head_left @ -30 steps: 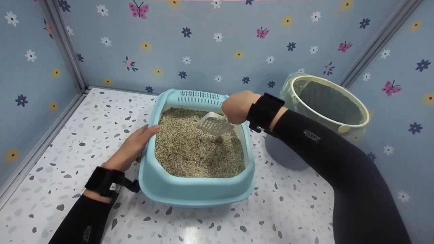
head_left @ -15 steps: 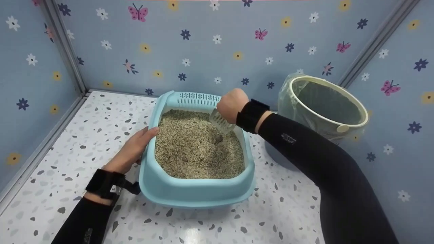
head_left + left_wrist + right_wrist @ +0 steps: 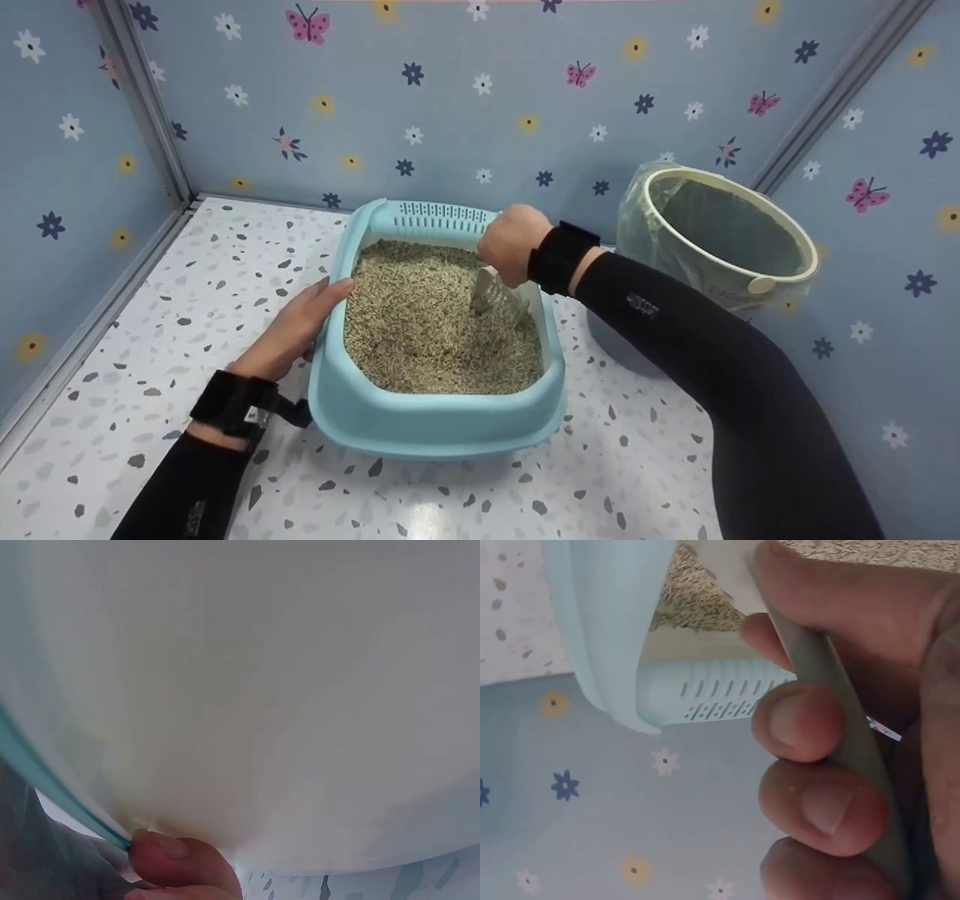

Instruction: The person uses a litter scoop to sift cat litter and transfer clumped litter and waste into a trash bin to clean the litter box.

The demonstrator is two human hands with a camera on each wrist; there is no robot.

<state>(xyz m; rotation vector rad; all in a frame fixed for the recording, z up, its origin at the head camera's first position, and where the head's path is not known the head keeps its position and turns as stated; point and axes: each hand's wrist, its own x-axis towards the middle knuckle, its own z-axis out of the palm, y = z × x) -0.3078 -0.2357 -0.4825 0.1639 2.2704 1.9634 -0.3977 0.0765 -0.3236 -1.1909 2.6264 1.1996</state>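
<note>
A light blue litter box point(image 3: 435, 420) full of tan granular litter point(image 3: 412, 315) stands on the speckled surface. My left hand point(image 3: 292, 330) grips its left rim, thumb on top; in the left wrist view curled fingertips point(image 3: 184, 859) show under the rim's edge. Over the box's right side, my right hand point(image 3: 514, 244) holds a pale slotted litter scoop point(image 3: 495, 296), whose blade is tilted down with its lower edge in the litter. The right wrist view shows fingers wrapped around the scoop's handle point(image 3: 832, 705).
To the right of the box stands a bin point(image 3: 630, 341) with a cream rim and a translucent bag lining point(image 3: 637, 217); my right forearm crosses in front of it. Blue flowered walls point(image 3: 450, 97) close in the back and both sides.
The scoop has gone from lying flat above the litter to pointing steeply down, its blade now into the litter. My right hand shifted slightly left. My left hand stays on the rim.
</note>
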